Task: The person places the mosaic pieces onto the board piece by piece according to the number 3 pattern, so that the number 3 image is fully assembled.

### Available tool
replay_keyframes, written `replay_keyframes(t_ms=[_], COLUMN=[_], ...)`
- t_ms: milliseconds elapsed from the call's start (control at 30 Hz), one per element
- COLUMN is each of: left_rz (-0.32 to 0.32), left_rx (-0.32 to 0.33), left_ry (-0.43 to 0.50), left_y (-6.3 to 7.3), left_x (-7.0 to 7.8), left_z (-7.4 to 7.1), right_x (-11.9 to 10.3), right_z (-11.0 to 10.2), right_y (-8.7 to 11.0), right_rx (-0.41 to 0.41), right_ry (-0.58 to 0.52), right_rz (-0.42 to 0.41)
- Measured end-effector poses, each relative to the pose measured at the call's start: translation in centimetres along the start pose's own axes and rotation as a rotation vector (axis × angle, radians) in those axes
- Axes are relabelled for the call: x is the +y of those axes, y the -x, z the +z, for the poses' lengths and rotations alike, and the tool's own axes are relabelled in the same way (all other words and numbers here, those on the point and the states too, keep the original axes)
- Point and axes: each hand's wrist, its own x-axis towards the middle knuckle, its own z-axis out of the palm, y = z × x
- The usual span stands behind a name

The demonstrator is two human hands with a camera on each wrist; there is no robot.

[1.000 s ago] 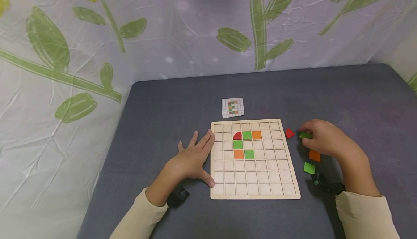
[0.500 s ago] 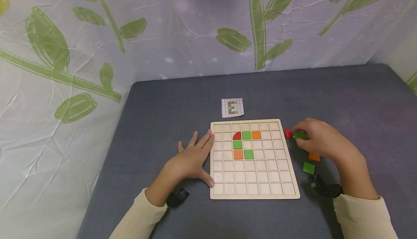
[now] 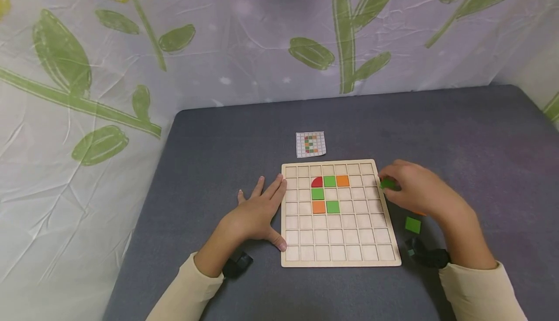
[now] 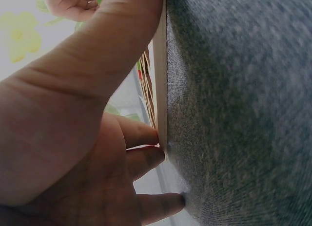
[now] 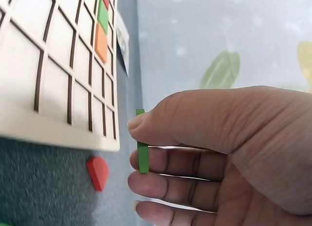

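My right hand (image 3: 417, 190) pinches a green square tile (image 5: 143, 158) between thumb and fingers, held up at the right edge of the wooden grid board (image 3: 340, 261). Fingers spread, my left hand (image 3: 255, 214) rests against the board's left edge, thumb near the lower part and fingertips at the upper part. In the grid sit a red quarter-round tile (image 3: 317, 182), several green tiles (image 3: 329, 181) and two orange tiles (image 3: 342, 180). Beside the board, in the right wrist view, lies a loose red rounded piece (image 5: 98, 173); the right hand hides it in the head view.
A small printed pattern card (image 3: 310, 144) lies behind the board. Right of the board are a loose green square tile (image 3: 412, 225) and an orange tile (image 3: 419, 213), mostly hidden under the right hand. A patterned curtain (image 3: 244, 39) hangs behind the dark table (image 3: 218, 151).
My right hand has carried the green tile leftward from among the loose pieces to the board's right edge, passing over the red piece. The left hand stays in place.
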Motion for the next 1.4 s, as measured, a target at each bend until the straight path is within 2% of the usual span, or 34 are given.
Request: replay_keyframes(t_ms=[200,600,967,1200,1400], left_rz=[-0.008,0.004,0.0,0.003,0.011], left_rx=[-0.012,-0.003,-0.004,-0.007,-0.004], left_ry=[-0.011,-0.003,-0.008,-0.007,-0.001], left_y=[-0.1,0.0,-0.1,0.0,0.0], left_x=[0.0,0.0,0.0,-0.1,-0.1], left_z=[0.0,0.0,0.0,-0.1,0.0], right_x=[-1.0,-2.7,-4.2,-5.3,-6.3], right_z=[0.3,1.0,2.0,3.1,4.2], right_y=[-0.2,-0.5,-0.8,-1.1,-1.2], right_rx=[0.019,0.021,0.024,0.023,0.014], right_ry=[0.014,0.02,0.013,0.019,0.022], right_rz=[-0.061,-0.082,-0.164,-0.242,-0.248])
